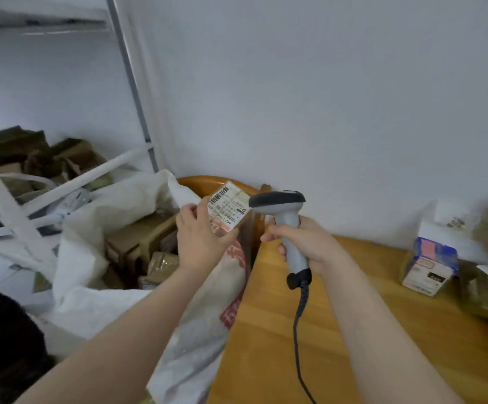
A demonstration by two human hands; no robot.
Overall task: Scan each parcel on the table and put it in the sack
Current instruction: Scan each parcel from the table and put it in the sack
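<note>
The sack (114,205) gapes just left of the left hand (199,240), probably so the drop is short; at least four parcels (140,237) lie inside. The left fingers curl round one parcel (228,211), with its label (222,199) toward the one scanner (286,223). The right hand (309,243) wraps its handle. Well right of those fingers, about three blurred parcels (429,263) wait on the table (353,330).

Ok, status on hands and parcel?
Left hand grips small parcel, label toward scanner in right hand. Sack open alongside. Other parcels wait on table. Nothing blocking.
</note>
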